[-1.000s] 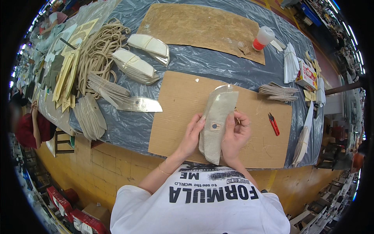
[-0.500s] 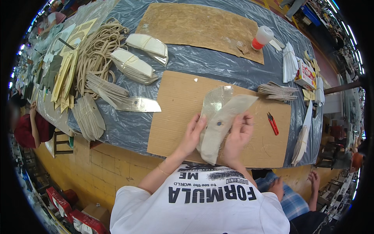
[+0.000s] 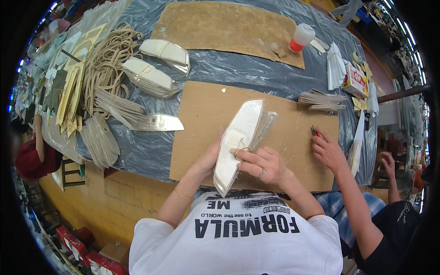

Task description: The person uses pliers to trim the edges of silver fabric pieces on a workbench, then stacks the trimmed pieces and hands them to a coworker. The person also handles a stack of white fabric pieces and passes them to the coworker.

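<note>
A bundle of long curved cut pieces (image 3: 239, 121), white and felt-like on top with clear plastic edges showing at its right, stands slanted over the cardboard. My left hand (image 3: 208, 158) grips its left side, with the fingers hidden behind it. My right hand (image 3: 268, 166) is closed at the bundle's middle, thumb and forefinger pinching a thin looped tie (image 3: 248, 149) there. A co-worker's hand (image 3: 327, 149) comes in from the right and holds small red-handled thread snips (image 3: 315, 132), partly covered by the fingers.
Under my hands lies a cardboard sheet (image 3: 197, 110) on a plastic-covered table. Several tied bundles (image 3: 149, 75) and a heap of beige cord (image 3: 107, 64) lie left. A brown board (image 3: 220, 27) and a red-and-white bottle (image 3: 302, 37) are at the back; another bundle (image 3: 321, 100) lies right.
The fanned pieces have been brought together and turned, so a white face with a tie shows. My right hand has moved onto the tie. A co-worker's hand has reached the snips.
</note>
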`<action>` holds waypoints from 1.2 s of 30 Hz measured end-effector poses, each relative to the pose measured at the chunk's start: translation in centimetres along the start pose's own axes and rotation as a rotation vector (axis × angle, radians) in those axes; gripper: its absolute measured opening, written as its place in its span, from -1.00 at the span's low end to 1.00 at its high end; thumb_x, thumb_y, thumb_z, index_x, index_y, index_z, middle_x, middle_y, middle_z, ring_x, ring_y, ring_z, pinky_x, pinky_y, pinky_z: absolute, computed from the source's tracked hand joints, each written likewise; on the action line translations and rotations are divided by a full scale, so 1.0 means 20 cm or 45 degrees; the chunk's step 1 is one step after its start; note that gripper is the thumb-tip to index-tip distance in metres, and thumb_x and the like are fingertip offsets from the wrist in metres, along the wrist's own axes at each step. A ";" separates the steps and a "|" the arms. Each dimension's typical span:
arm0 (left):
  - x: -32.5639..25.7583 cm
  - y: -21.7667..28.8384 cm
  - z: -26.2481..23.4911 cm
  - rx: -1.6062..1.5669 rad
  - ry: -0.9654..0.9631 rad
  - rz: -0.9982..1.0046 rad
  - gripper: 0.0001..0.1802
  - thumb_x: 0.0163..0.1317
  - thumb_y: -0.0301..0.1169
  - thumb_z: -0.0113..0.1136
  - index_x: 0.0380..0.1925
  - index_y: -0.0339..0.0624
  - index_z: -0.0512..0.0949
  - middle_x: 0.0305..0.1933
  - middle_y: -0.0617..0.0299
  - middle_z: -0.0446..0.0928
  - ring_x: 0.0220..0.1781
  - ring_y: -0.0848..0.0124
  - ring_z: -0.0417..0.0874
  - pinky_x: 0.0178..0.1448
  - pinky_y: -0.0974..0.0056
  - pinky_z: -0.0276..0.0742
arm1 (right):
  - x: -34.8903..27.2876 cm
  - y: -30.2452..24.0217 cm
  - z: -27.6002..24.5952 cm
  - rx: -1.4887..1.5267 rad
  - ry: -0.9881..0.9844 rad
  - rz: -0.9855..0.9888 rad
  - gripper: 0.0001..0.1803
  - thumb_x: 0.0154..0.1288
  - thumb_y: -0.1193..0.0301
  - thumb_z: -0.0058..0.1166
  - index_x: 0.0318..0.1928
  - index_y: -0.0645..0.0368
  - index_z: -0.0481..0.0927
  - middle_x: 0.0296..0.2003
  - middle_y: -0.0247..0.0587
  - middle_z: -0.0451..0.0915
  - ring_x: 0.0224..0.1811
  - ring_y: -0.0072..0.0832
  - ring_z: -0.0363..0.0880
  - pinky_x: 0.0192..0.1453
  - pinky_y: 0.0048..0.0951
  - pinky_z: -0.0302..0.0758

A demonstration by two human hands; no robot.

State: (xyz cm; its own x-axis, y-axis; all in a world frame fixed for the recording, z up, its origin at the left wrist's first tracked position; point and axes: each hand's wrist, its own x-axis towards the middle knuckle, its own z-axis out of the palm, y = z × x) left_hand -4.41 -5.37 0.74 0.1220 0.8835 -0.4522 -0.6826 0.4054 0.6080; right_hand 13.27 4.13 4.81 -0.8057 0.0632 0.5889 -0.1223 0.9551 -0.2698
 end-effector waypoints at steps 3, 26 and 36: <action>-0.01 -0.03 -0.04 -0.168 -0.079 -0.004 -0.07 0.44 0.33 -0.51 0.40 -0.28 0.23 0.24 0.02 0.51 0.10 0.31 0.67 0.16 0.22 0.69 | -0.04 -0.03 0.01 0.034 -0.110 0.111 -0.71 0.13 0.40 0.21 -0.08 0.08 0.62 0.12 -0.16 0.64 -0.40 -0.55 0.50 -0.31 -0.51 0.43; -0.13 -0.03 0.08 -0.009 0.170 0.110 -0.19 0.30 0.20 -0.09 0.23 -0.33 0.39 -0.07 -0.08 0.62 -0.16 0.15 0.69 -0.09 0.14 0.67 | -0.05 0.04 0.11 1.820 0.745 0.968 0.02 0.09 0.08 0.50 0.44 0.17 0.21 0.28 -0.25 0.45 0.28 -0.46 0.46 0.36 -0.39 0.40; 0.04 -0.05 -0.23 0.980 -0.133 0.114 -0.32 0.41 0.01 -0.04 0.35 -0.24 0.28 0.16 0.01 0.45 0.10 0.21 0.50 0.17 0.13 0.47 | 0.25 0.02 -0.21 0.615 -0.236 0.163 -0.15 0.06 0.15 0.37 0.34 0.28 0.40 0.17 0.08 0.51 0.19 -0.11 0.49 0.44 -0.04 0.14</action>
State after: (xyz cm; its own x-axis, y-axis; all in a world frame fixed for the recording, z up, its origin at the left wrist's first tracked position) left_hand -6.86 -6.19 -3.22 0.1835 0.9226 -0.3393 -0.0060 0.3462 0.9381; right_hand 11.59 6.02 10.93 -0.9152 0.0766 0.3956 -0.2341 0.6982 -0.6766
